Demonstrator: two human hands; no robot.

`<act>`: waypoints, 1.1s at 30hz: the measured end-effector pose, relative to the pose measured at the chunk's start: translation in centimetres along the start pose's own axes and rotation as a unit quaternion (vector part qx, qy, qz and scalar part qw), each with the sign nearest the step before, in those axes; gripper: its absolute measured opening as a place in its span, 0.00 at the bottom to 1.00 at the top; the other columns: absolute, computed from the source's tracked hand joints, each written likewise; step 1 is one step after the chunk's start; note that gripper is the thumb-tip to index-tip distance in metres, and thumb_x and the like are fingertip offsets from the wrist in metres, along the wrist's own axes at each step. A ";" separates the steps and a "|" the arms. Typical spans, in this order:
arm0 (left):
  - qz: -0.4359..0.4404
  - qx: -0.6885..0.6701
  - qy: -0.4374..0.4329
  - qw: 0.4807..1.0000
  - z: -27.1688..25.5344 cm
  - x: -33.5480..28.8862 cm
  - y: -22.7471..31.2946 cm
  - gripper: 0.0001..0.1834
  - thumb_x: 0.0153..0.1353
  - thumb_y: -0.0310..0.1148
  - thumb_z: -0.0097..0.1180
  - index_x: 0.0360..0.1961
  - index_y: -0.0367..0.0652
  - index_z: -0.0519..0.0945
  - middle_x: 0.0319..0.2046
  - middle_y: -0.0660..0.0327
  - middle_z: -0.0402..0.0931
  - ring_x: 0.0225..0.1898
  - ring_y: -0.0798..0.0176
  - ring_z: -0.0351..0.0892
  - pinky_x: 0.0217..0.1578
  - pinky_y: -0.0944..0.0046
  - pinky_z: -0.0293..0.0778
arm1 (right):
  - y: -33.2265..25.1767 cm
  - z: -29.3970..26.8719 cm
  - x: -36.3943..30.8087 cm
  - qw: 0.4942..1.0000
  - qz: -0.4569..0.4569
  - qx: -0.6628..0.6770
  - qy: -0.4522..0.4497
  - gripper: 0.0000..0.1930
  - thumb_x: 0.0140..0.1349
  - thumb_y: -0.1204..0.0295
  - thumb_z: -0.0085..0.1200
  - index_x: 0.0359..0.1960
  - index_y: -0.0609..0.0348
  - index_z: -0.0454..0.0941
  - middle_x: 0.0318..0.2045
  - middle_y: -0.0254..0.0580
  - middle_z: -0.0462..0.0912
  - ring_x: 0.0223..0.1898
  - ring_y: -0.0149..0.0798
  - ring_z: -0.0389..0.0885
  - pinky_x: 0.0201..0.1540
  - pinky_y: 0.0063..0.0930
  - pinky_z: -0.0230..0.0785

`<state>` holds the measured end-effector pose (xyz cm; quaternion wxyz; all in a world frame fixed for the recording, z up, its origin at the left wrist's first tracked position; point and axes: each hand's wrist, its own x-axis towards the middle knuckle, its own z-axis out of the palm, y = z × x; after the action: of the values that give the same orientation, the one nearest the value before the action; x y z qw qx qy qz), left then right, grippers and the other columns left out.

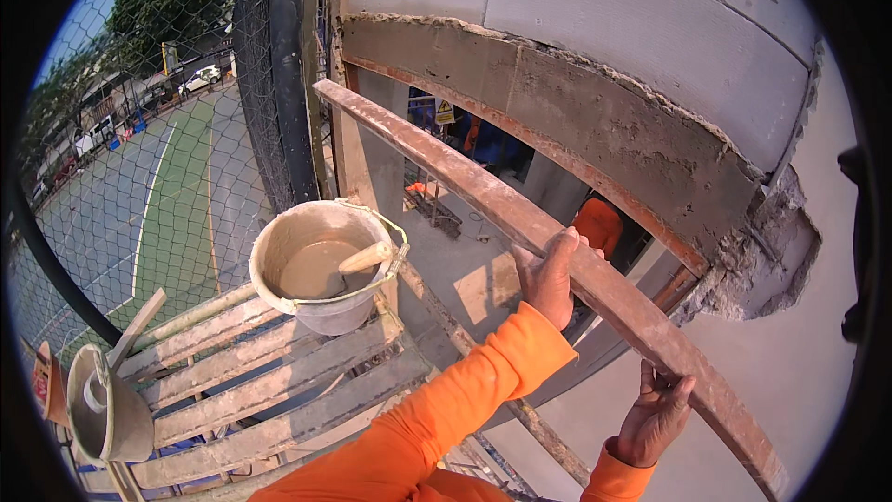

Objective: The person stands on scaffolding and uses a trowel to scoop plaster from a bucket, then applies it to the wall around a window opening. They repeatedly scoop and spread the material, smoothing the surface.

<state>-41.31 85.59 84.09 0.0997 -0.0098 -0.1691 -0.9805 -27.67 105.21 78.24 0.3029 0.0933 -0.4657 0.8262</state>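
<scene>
Right now, nearest to me, my right hand [655, 414] is partly curled, pinching the lower edge of the long board [483, 193] with thumb and fingers. Farther up, my left hand [550, 284] wraps its middle, thumb on top. The board slants across the doorway; I can't tell whether it touches the lintel. Beyond, the bucket [339, 321] holds wet mortar [307, 265]. I judge the work partway: the lintel [595, 121] wears a grey coat, ragged along its top, while the broken corner [762, 251] looks unfilled and the blocks [604, 19] above are bare.
</scene>
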 end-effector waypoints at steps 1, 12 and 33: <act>0.013 -0.012 -0.013 1.000 -0.5 2.0 0.7 0.23 0.63 0.33 0.67 0.55 0.40 0.70 0.42 0.52 0.75 0.41 0.47 0.84 0.49 0.38 0.84 | -0.6 0.5 -0.3 0.996 0.061 -0.043 -0.049 0.21 0.76 0.60 0.59 0.57 0.68 0.79 0.63 0.57 0.78 0.64 0.50 0.79 0.64 0.45 0.78; 0.143 0.074 -0.071 0.984 1.7 18.4 13.4 0.18 0.61 0.29 0.63 0.49 0.37 0.71 0.39 0.49 0.78 0.39 0.47 0.83 0.47 0.45 0.82 | -14.8 -3.8 8.1 0.317 -0.478 -0.818 -0.036 0.28 0.66 0.73 0.59 0.69 0.54 0.72 0.60 0.49 0.81 0.61 0.58 0.80 0.67 0.54 0.69; 0.168 0.143 -0.047 0.974 12.5 33.5 21.4 0.22 0.63 0.30 0.60 0.56 0.34 0.70 0.49 0.47 0.74 0.47 0.43 0.83 0.49 0.37 0.85 | -16.4 -7.4 19.4 0.298 -0.534 -0.791 -0.026 0.23 0.71 0.73 0.60 0.66 0.59 0.71 0.58 0.55 0.80 0.58 0.59 0.81 0.60 0.52 0.74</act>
<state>-70.05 63.62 104.71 0.2549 -0.0699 -0.3081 -0.9139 -32.61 125.62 94.38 0.5927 0.0585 -0.7505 -0.2864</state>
